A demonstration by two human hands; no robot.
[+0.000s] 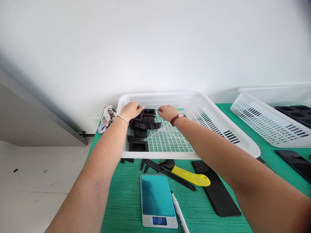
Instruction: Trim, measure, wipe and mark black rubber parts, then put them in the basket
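Hands both reach into the far left corner of the white basket (213,119), where a heap of black plastic parts (142,124) lies on the mesh floor. Left hand (131,110) rests on the left top of the heap, palm down, fingers curled over a part at the heap's upper edge; it looks like a loose grasp, though the fingertips are hidden behind the hand. Right hand (167,112) sits just right of the heap, fingers pinched toward the far rectangular part (149,112); whether it actually grips that part cannot be told.

Heap lies between the two hands, nearer the left one. Its parts are rectangular frames, long axes mostly running left-right. One separate frame (138,146) sits alone at the basket's near left edge, apart from the heap.

Both forearms stretch far out and converge over the basket, wrists level, a bracelet on each.

Near the basket on the green mat (121,194): a black caliper (167,173), a yellow-handled knife (189,176), a small scale (157,200), a marker (179,213). Second basket (262,123) stands at far right.
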